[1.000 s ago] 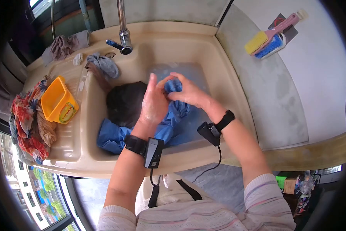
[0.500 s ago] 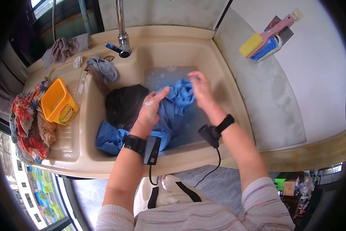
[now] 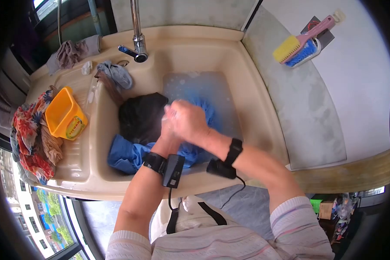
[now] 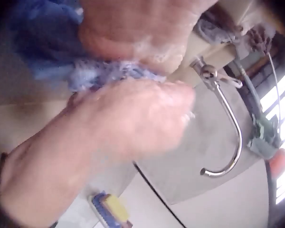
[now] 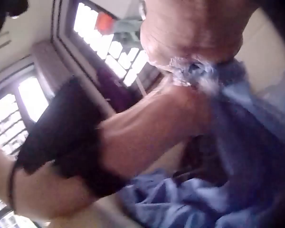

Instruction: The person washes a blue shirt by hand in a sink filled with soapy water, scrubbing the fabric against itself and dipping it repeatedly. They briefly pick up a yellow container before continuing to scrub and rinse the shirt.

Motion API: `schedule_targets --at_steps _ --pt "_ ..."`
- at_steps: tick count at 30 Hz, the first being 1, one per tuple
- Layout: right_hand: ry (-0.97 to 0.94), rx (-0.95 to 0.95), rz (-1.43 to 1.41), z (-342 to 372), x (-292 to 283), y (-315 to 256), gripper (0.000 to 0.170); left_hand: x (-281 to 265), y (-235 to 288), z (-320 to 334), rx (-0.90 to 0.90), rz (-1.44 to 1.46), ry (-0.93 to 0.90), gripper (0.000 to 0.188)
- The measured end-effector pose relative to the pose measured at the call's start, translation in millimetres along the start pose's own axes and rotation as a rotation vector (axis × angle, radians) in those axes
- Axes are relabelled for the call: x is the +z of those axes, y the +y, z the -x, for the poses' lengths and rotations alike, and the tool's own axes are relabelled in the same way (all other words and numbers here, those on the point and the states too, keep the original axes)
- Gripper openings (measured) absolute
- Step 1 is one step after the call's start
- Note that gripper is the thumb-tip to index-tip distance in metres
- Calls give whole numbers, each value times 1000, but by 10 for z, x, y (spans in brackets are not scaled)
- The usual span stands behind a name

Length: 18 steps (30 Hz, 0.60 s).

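My right hand (image 3: pixel 189 120) lies across my left hand (image 3: pixel 167 131) over the basin of a beige sink (image 3: pixel 195 177). Between them is a wet blue garment (image 4: pixel 88 75), foamy where it is bunched; both wrist views show my fingers curled about it. From the hands, the blue fabric (image 5: pixel 256 128) hangs down toward the basin, and part of it spreads in cloudy water (image 3: pixel 229 93). More blue cloth (image 3: pixel 126 155) lies at the basin's front left. A black cloth (image 3: pixel 140 117) rests just behind my left hand. My right hand hides much of the left in the head view.
A chrome faucet (image 3: pixel 138 45) rises behind the basin. On the ribbed drainboard (image 3: pixel 75 162) at left stand a yellow plastic box (image 3: pixel 58 113) and a heap of patterned clothes (image 3: pixel 26 130). A grey cloth (image 3: pixel 117 74) drapes over the divider. Brushes (image 3: pixel 296 48) hang on the right wall.
My right hand first came away from the left with the bunched blue fabric between, then swung left and down over it. The left hand shifted only slightly.
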State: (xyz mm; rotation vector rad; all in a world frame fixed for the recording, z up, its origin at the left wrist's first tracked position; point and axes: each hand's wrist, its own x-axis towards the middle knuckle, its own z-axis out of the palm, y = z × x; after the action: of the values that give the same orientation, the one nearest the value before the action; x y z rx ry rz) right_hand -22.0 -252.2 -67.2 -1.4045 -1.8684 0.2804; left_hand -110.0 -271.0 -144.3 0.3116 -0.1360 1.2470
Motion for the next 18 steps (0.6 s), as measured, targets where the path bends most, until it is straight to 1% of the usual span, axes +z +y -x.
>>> schedule_targets --at_steps 1,2,4,5,6,8,9,10,11,12,13,14,15,16,17,18 --pt "-13 34 -1 29 -7 33 29 122 -27 90 38 -61 78 27" --pt "-21 66 -5 47 -8 68 29 312 -42 42 38 -61 79 27" --pt "-37 124 -19 64 -7 150 30 621 -73 -101 -159 -615 774 26" --pt "-52 246 -4 -40 -55 279 31 553 -97 -132 -241 -405 726 24" --pt "-40 250 -5 -61 -79 386 31 482 -90 -149 -248 -412 719 24" --pt "-168 222 24 -60 -214 439 34 510 -61 -144 -286 -490 642 29" --pt "-274 267 -23 -72 -357 463 34 564 -12 -166 -313 -468 677 27" --pt "-277 270 -27 -64 -480 546 34 608 27 -172 -313 -469 682 27" --pt "-359 181 -260 -60 -615 630 38 641 54 -177 -328 -513 639 27" --pt "-435 90 -491 -61 -686 684 51 697 71 -184 -343 -555 591 28" --pt "-435 92 -489 -37 -764 603 51 878 72 -169 -385 -661 564 31" --pt "-563 5 -481 29 -887 461 62 868 39 -160 -388 -658 561 31" --pt "-689 -81 -472 118 -961 379 75 850 8 -148 -383 -733 470 32" --pt "-715 -74 -245 204 -934 345 76 878 -9 -148 -379 -809 376 33" --pt "-745 29 -232 228 -931 329 72 946 37 -131 -439 -840 379 33" --pt "-778 128 -221 237 -925 320 69 969 52 -133 -441 -845 378 33"
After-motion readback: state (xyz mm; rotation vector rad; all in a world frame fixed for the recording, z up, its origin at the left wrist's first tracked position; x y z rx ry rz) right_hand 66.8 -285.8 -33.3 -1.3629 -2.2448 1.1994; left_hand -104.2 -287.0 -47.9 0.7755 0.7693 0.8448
